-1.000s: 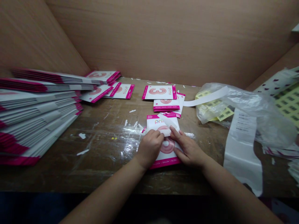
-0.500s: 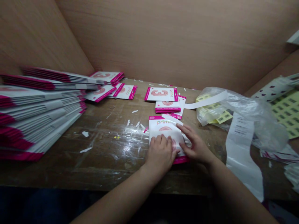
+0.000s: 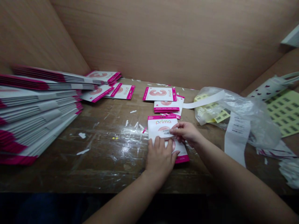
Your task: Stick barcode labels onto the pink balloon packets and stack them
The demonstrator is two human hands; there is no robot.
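Packet point(image 3: 159, 127) under spread left hand point(image 3: 159, 157)

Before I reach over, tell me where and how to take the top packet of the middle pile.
Take the top packet by its left end, coming from the left: that end juts past the packets beneath, which should leave room to pinch it top and bottom.
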